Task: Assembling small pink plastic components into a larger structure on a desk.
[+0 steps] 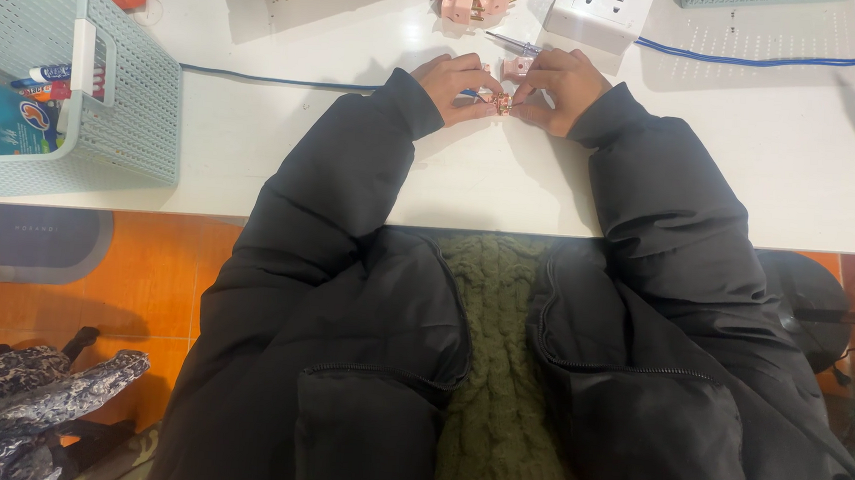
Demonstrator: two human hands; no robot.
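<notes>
We pinch a small pink-and-copper part (502, 103) between both sets of fingertips, left hand (455, 84) and right hand (555, 89) equally near, midway along the table's (512, 181) far side.

Single head-worn view, aimed steeply down over the wearer's chest onto the white table (713, 180). Near range; table edge and orange floor (144, 280) are included. No second view.
</notes>
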